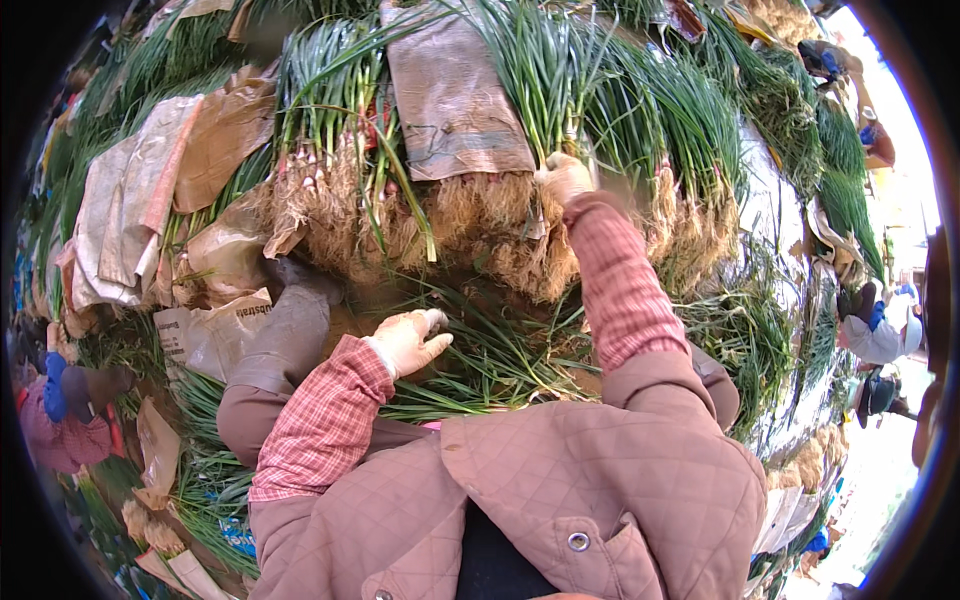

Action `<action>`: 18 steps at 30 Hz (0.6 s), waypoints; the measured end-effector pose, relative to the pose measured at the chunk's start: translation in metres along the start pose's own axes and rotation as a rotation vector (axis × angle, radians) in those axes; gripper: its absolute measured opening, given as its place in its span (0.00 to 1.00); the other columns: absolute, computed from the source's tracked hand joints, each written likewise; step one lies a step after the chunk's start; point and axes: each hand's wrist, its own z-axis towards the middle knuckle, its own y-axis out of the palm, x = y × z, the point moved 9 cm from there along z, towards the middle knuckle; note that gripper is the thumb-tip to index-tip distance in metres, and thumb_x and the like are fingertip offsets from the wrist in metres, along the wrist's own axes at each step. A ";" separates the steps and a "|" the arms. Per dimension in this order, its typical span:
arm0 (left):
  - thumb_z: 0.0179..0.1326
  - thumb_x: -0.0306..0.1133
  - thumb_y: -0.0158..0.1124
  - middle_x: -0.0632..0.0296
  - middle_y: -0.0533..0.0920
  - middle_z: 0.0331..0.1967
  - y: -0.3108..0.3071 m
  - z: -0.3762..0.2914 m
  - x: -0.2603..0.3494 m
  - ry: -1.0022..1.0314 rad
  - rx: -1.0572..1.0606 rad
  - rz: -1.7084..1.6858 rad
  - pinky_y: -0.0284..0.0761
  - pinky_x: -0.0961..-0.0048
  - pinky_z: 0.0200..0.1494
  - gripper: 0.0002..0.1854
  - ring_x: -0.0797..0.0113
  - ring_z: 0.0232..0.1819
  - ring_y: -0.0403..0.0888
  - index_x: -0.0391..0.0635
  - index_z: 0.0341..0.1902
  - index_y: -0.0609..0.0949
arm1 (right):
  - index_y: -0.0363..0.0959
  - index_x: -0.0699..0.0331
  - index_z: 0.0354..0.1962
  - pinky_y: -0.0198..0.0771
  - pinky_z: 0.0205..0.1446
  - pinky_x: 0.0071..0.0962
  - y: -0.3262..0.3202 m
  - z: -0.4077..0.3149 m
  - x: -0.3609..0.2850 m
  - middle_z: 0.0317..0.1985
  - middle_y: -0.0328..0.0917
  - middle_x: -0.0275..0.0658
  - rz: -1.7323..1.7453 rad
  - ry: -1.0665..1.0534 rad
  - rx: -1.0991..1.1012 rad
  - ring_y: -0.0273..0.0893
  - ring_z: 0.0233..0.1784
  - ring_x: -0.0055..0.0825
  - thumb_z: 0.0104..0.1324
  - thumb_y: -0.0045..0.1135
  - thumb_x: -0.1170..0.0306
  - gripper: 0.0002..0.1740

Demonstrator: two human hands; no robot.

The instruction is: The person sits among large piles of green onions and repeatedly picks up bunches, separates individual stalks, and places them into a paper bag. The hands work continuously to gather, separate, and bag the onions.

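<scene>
My right hand (568, 178), in a pale glove, is closed around the lower stems of a bunch of green onions (553, 105) whose leaves spread away from me. Next to it, a worn woven sack (461, 97) covers the middle of the row, with matted tan roots (487, 196) showing under its near edge. My left hand (409, 341), also gloved, hovers near my knees with fingers apart and nothing in them. Below it, loose green leaves (495, 375) litter the ground. Further left in the row stand more rooted green onions (322, 135).
Folded sacks (135, 195) and brown paper (225, 142) lie over plants at left. A printed bag (225, 330) rests by my left boot (289, 322). Another person (67, 412) crouches at far left; a further worker (881, 322) is at far right, beyond silvery sheeting (780, 247).
</scene>
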 end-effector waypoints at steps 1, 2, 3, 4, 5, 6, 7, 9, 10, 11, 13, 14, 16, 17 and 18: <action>0.63 0.44 0.55 0.51 0.82 0.42 -0.008 0.002 -0.003 0.005 0.055 -0.069 0.73 0.64 0.52 0.20 0.54 0.47 0.79 0.42 0.51 0.76 | 0.75 0.63 0.38 0.71 0.47 0.25 0.003 -0.003 -0.008 0.39 0.78 0.40 0.220 -0.067 -0.031 0.75 0.41 0.27 0.60 0.59 0.69 0.09; 0.63 0.43 0.56 0.55 0.83 0.39 -0.019 0.009 -0.004 0.023 0.147 -0.298 0.74 0.68 0.46 0.19 0.62 0.42 0.80 0.42 0.51 0.76 | 0.75 0.63 0.38 0.71 0.46 0.23 0.011 -0.010 -0.009 0.40 0.78 0.41 0.164 -0.055 -0.067 0.75 0.40 0.27 0.61 0.57 0.71 0.08; 0.63 0.42 0.57 0.60 0.84 0.36 -0.026 0.017 -0.010 -0.030 0.189 -0.508 0.75 0.72 0.40 0.19 0.70 0.36 0.81 0.42 0.51 0.76 | 0.74 0.63 0.38 0.72 0.46 0.20 0.011 -0.021 -0.017 0.41 0.77 0.42 0.155 -0.159 -0.070 0.74 0.39 0.26 0.62 0.55 0.72 0.07; 0.63 0.42 0.57 0.62 0.84 0.36 -0.035 0.026 -0.018 -0.070 0.238 -0.722 0.72 0.76 0.35 0.18 0.74 0.33 0.78 0.42 0.50 0.77 | 0.71 0.64 0.33 0.73 0.36 0.16 0.013 -0.040 -0.039 0.26 0.70 0.37 -0.124 -0.355 0.098 0.69 0.28 0.22 0.63 0.53 0.73 0.03; 0.63 0.43 0.58 0.65 0.84 0.35 -0.039 0.038 -0.029 -0.203 0.252 -0.911 0.70 0.80 0.31 0.18 0.79 0.29 0.76 0.42 0.49 0.77 | 0.69 0.63 0.35 0.73 0.34 0.19 0.036 -0.059 -0.048 0.26 0.71 0.36 -0.385 -0.429 0.039 0.70 0.28 0.24 0.63 0.53 0.73 0.04; 0.63 0.43 0.58 0.65 0.84 0.35 -0.049 0.051 -0.027 -0.190 0.316 -0.932 0.67 0.81 0.28 0.17 0.79 0.27 0.74 0.43 0.48 0.77 | 0.68 0.61 0.37 0.73 0.32 0.22 0.059 -0.079 -0.056 0.26 0.71 0.35 -0.634 -0.524 -0.004 0.71 0.27 0.25 0.62 0.53 0.73 0.05; 0.63 0.43 0.58 0.65 0.84 0.34 -0.057 0.062 -0.024 -0.187 0.397 -0.945 0.64 0.82 0.26 0.17 0.79 0.25 0.72 0.44 0.47 0.78 | 0.66 0.61 0.38 0.73 0.31 0.24 0.076 -0.096 -0.056 0.26 0.72 0.36 -0.646 -0.510 -0.051 0.72 0.27 0.27 0.62 0.53 0.72 0.07; 0.62 0.43 0.60 0.65 0.84 0.34 -0.053 0.086 -0.015 -0.193 0.356 -1.078 0.64 0.81 0.25 0.15 0.79 0.22 0.71 0.46 0.45 0.79 | 0.64 0.59 0.41 0.73 0.31 0.29 0.098 -0.124 -0.051 0.27 0.74 0.39 -0.150 -0.381 -0.170 0.76 0.27 0.33 0.62 0.54 0.69 0.12; 0.62 0.42 0.61 0.65 0.84 0.33 -0.047 0.095 -0.011 -0.232 0.331 -1.077 0.64 0.81 0.25 0.14 0.79 0.21 0.70 0.46 0.43 0.79 | 0.63 0.59 0.40 0.74 0.31 0.33 0.090 -0.141 -0.066 0.28 0.75 0.40 -0.243 -0.571 0.006 0.77 0.28 0.37 0.60 0.57 0.67 0.14; 0.61 0.41 0.61 0.65 0.84 0.32 -0.044 0.101 -0.007 -0.227 0.318 -1.078 0.64 0.81 0.25 0.13 0.79 0.20 0.70 0.46 0.42 0.79 | 0.67 0.59 0.38 0.74 0.29 0.34 0.089 -0.152 -0.072 0.28 0.76 0.40 -0.150 -0.682 0.007 0.77 0.24 0.36 0.61 0.56 0.69 0.09; 0.65 0.37 0.58 0.63 0.84 0.29 -0.035 0.105 -0.006 -0.226 0.343 -1.269 0.66 0.83 0.21 0.10 0.77 0.15 0.71 0.43 0.39 0.79 | 0.71 0.61 0.36 0.75 0.34 0.33 0.087 -0.140 -0.044 0.30 0.77 0.43 -0.134 -0.431 -0.111 0.78 0.29 0.35 0.62 0.55 0.71 0.05; 0.66 0.37 0.56 0.62 0.84 0.30 -0.032 0.104 -0.003 -0.195 0.338 -1.263 0.67 0.83 0.20 0.10 0.76 0.15 0.72 0.43 0.40 0.78 | 0.72 0.62 0.36 0.75 0.38 0.31 0.079 -0.128 -0.021 0.31 0.78 0.43 -0.012 -0.186 -0.142 0.78 0.32 0.33 0.61 0.56 0.71 0.06; 0.69 0.36 0.52 0.59 0.84 0.32 -0.023 0.101 0.004 -0.105 0.257 -1.345 0.67 0.82 0.20 0.11 0.75 0.16 0.74 0.41 0.43 0.76 | 0.72 0.65 0.37 0.74 0.46 0.27 0.065 -0.114 0.013 0.34 0.79 0.45 0.501 0.204 -0.088 0.78 0.38 0.30 0.61 0.58 0.70 0.09; 0.69 0.39 0.51 0.58 0.84 0.35 -0.019 0.097 0.006 -0.073 0.213 -1.339 0.68 0.83 0.21 0.13 0.75 0.18 0.75 0.41 0.44 0.75 | 0.72 0.65 0.38 0.74 0.46 0.26 0.058 -0.112 0.025 0.34 0.78 0.45 0.671 0.341 0.014 0.77 0.38 0.29 0.62 0.58 0.69 0.10; 0.69 0.40 0.51 0.60 0.83 0.35 -0.011 0.093 0.010 -0.061 0.147 -1.306 0.68 0.83 0.21 0.13 0.76 0.19 0.74 0.43 0.45 0.75 | 0.71 0.65 0.39 0.73 0.46 0.27 0.060 -0.104 0.000 0.33 0.77 0.46 0.574 0.120 -0.072 0.77 0.38 0.29 0.63 0.57 0.69 0.10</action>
